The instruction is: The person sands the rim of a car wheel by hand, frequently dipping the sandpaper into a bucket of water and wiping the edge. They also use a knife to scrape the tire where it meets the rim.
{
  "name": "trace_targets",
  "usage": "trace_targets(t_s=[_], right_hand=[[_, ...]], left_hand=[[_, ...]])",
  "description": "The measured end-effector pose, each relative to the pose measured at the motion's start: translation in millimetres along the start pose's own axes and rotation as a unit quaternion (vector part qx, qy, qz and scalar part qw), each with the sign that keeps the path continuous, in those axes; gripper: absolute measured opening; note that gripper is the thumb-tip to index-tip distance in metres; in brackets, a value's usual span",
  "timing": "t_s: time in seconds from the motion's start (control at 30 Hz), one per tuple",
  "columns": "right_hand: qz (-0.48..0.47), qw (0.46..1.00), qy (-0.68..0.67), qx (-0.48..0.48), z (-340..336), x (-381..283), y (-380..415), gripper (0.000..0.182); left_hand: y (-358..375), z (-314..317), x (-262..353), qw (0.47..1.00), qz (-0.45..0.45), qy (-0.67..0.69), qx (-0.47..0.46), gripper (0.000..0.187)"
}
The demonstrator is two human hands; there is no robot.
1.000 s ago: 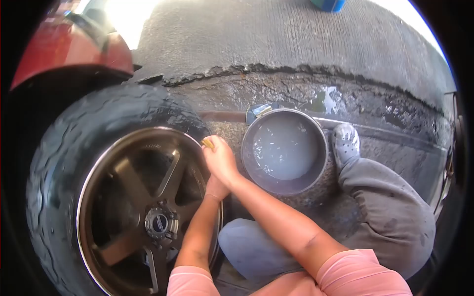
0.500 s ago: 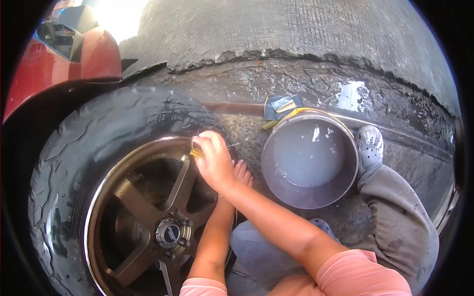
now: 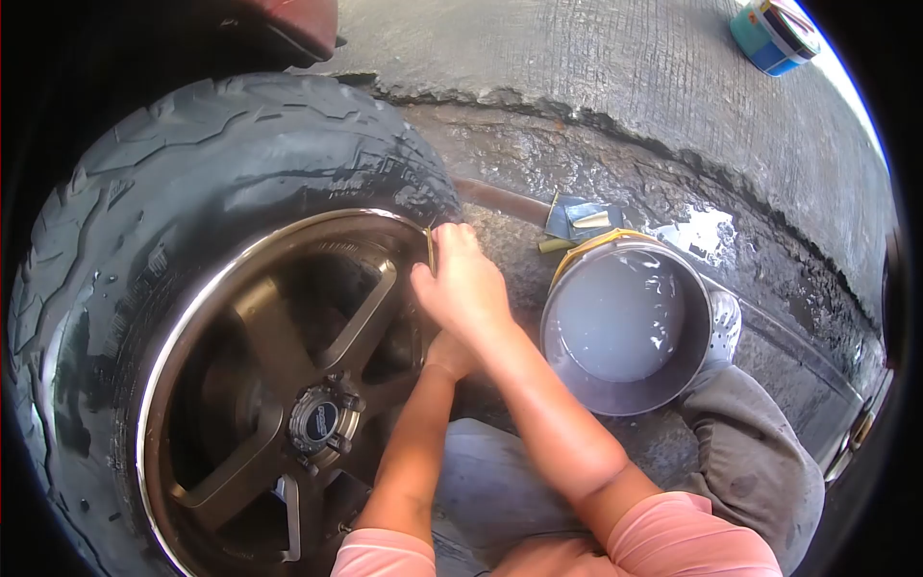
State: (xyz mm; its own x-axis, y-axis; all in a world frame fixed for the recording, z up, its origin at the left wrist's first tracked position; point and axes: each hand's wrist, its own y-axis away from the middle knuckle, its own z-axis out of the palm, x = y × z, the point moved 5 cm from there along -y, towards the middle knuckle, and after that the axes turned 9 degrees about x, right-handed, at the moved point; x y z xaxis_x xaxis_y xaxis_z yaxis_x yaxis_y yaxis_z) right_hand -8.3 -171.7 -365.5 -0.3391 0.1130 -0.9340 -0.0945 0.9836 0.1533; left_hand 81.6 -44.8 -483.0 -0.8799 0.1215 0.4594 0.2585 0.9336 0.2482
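Observation:
My right hand [image 3: 465,282] is at the upper right edge of the bronze wheel rim [image 3: 279,228], its fingers closed on a thin yellowish piece [image 3: 431,252] pressed between rim and fingers. Below and partly behind it is my left hand [image 3: 450,355], near the rim's right side; its fingers are hidden by the right hand and forearm. The wheel has wide spokes and a round centre cap [image 3: 321,421]. Around the rim, the black tire [image 3: 221,173] looks wet.
A bucket of cloudy water [image 3: 625,389] stands right of the wheel. Beside it lie dark sheets [image 3: 569,215] with a pale piece on top. A blue-green tub [image 3: 772,38] sits at the upper right, and a red car body part [image 3: 300,24] is above the tire.
The view has shifted, bringing the blue-green tub into sight. My right hand has turned and still grips the yellowish piece at the rim. My left fingers, visible before, are now hidden.

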Motion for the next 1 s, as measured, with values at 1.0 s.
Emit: trace_targets(t_s=[1.0], right_hand=[[0.102, 0.918, -0.370, 0.094, 11, 43, 3, 0.031]], left_hand=[[7, 15, -3, 0.950, 0.177, -0.258, 0.023, 0.047]])
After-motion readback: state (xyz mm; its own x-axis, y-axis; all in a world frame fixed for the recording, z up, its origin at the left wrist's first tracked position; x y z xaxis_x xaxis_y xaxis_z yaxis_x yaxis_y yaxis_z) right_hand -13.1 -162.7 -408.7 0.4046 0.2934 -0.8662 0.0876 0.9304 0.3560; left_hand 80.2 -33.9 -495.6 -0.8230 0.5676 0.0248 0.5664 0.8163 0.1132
